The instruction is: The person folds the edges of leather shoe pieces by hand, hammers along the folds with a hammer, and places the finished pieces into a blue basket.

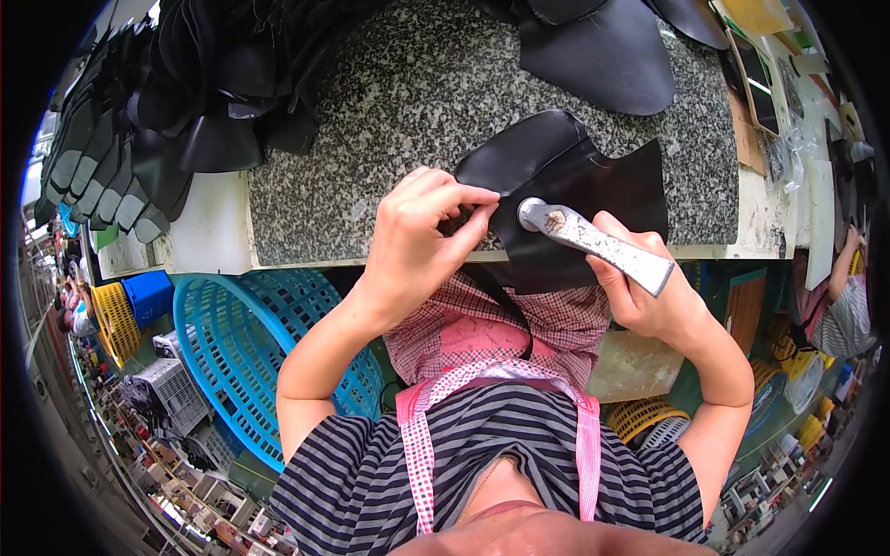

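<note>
A black leather piece [619, 196] with a seam across it lies at the near edge of the speckled stone slab [399, 139], its lower part hanging over the edge. My left hand [413, 236] is closed, thumb and forefinger pinching the piece's left edge by the seam. My right hand [658, 301] is closed around a hammer [603, 243] with a worn, pale metal head. The hammer's round face is over the leather, just right of my left fingertips; I cannot tell whether it touches. Most of the handle is hidden under the head and my hand.
Black leather pieces [218, 144] are heaped at the far left, with more leather pieces [603, 56] at the far right. A blue plastic basket [199, 343] stands below the bench on the left. Another person [844, 310] is at the right rim.
</note>
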A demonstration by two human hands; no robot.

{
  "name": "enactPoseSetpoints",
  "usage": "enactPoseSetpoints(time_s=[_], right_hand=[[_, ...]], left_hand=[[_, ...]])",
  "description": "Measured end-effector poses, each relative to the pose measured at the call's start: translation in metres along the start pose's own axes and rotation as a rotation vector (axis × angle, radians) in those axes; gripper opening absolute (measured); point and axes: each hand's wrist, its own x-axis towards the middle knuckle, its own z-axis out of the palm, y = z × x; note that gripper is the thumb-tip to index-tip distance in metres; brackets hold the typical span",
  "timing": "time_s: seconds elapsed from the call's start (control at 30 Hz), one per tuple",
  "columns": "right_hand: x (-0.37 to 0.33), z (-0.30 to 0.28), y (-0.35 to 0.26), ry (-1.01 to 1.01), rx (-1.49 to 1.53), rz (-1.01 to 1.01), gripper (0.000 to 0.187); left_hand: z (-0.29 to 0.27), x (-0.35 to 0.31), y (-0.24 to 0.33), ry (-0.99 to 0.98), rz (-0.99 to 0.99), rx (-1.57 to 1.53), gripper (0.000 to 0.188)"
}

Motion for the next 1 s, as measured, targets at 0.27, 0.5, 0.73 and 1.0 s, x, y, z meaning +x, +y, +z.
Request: enactPoseSetpoints(time_s=[0.27,0.5,0.73,1.0], right_hand=[[0.000,0.001,0.001,0.055,-0.001,-0.086,0.013],[0.003,-0.009,-0.011,-0.025,0.032,0.022,0.012],[0.014,-0.016,-0.039,0.280,-0.178,-0.254,0.007],[0.023,-0.005,-0.030,0.081,-0.158,0.007,0.005]], left_hand=[[-0.008,0.011,-0.009,-0.014,0.118,0.085,0.024],[-0.007,0.012,-0.011,0.008,0.147,0.064,0.029],[-0.008,0.009,-0.015,-0.005,0.206,0.059,0.040],[-0.001,0.005,-0.013,0.022,0.185,0.035,0.041]])
